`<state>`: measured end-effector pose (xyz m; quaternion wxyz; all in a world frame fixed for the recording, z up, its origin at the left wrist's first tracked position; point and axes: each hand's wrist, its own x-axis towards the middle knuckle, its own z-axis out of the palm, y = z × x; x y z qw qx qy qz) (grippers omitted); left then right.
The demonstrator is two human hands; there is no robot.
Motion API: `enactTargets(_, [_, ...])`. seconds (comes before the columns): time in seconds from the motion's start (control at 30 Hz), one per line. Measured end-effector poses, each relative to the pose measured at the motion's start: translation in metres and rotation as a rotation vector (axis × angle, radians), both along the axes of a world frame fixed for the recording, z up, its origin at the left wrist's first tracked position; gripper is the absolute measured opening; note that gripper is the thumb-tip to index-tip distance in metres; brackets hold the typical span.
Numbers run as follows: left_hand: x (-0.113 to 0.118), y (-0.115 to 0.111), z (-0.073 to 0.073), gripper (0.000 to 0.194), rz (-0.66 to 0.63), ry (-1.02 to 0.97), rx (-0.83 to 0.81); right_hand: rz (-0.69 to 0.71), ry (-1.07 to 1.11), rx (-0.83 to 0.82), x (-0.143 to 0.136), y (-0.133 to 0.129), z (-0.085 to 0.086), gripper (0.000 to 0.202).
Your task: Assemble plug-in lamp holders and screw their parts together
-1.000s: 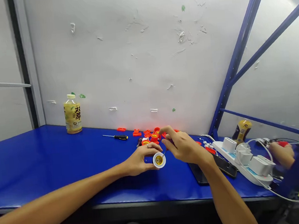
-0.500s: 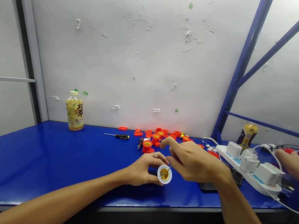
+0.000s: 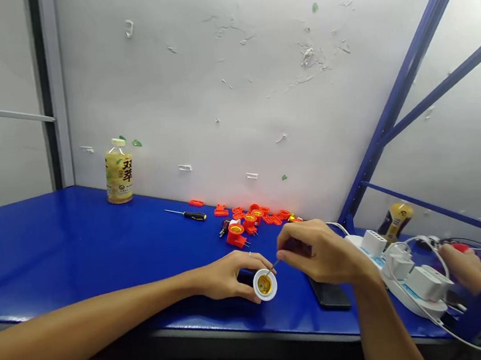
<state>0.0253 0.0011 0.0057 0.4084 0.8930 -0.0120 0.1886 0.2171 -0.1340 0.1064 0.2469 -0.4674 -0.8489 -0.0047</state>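
A lamp socket with a white rim and a gold metal inside faces up towards me. My left hand is closed around its body, thumb below and fingers above. From the pinched fingers of my right hand a thin metal rod slants down to the left, its end at the socket's mouth. The rod's other end is hidden in that hand, so its kind cannot be told. Past my hands lies an orange lamp socket with plug pins, among several similar orange parts.
A screwdriver and a drink bottle are further left. Under my right forearm sits a black phone. On the right are a white power strip with chargers and cables, a blue frame post, a yellow bottle and another person's hand.
My right hand has moved slightly right and its index finger has curled in. More of the rod shows now. My left hand keeps the socket in about the same place.
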Motion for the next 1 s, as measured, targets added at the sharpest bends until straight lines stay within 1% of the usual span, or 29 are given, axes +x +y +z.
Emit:
enactTargets(0.2, [0.0,-0.002,0.003,0.039,0.039,0.037,-0.002,0.047,-0.006,0.016,-0.006,0.01,-0.01,0.005])
enactTargets(0.3, [-0.001,-0.001,0.003,0.04,0.05,0.046,0.011,0.053,-0.02,0.019,-0.006,0.009,-0.011,0.005])
enactTargets(0.37, [0.0,0.001,0.002,0.04,0.062,0.05,0.012,0.033,-0.063,0.011,-0.007,0.007,-0.01,0.003])
enactTargets(0.43, [0.0,0.002,0.001,0.04,0.065,0.052,0.013,-0.043,-0.15,0.018,-0.011,0.005,-0.01,0.01])
enactTargets(0.47, [0.0,0.002,0.001,0.04,0.066,0.054,0.013,-0.111,-0.214,0.044,-0.015,0.004,-0.01,0.018])
enactTargets(0.57, [0.001,0.002,0.002,0.041,0.077,0.062,0.007,-0.35,-0.429,0.19,-0.025,0.002,-0.011,0.046])
enactTargets(0.6, [0.001,0.001,0.002,0.04,0.081,0.065,0.003,-0.408,-0.485,0.231,-0.027,0.003,-0.013,0.05])
enactTargets(0.63, [0.001,0.001,0.003,0.04,0.084,0.067,-0.001,-0.439,-0.523,0.259,-0.029,0.004,-0.014,0.05])
enactTargets(0.67, [0.002,0.001,0.004,0.04,0.083,0.068,-0.008,-0.439,-0.541,0.272,-0.03,0.005,-0.015,0.045])
enactTargets(0.7, [0.002,0.0,0.004,0.04,0.079,0.067,-0.015,-0.41,-0.544,0.269,-0.029,0.007,-0.015,0.036])
enactTargets(0.77, [0.002,0.0,0.006,0.042,0.069,0.073,-0.03,-0.313,-0.507,0.244,-0.026,0.009,-0.016,0.017])
enactTargets(0.8, [0.002,0.001,0.006,0.043,0.065,0.079,-0.036,-0.26,-0.471,0.229,-0.024,0.009,-0.016,0.018])
enactTargets(0.87, [0.002,0.001,0.007,0.044,0.062,0.1,-0.04,-0.167,-0.377,0.199,-0.021,0.009,-0.015,0.031])
enactTargets(0.9, [0.002,0.001,0.007,0.044,0.063,0.109,-0.039,-0.116,-0.335,0.189,-0.019,0.009,-0.014,0.034])
enactTargets(0.97, [0.002,0.002,0.007,0.041,0.072,0.124,-0.04,-0.026,-0.282,0.158,-0.019,0.008,-0.011,0.035])
enactTargets(1.0, [0.001,0.002,0.006,0.039,0.075,0.129,-0.039,-0.004,-0.282,0.14,-0.019,0.009,-0.009,0.034])
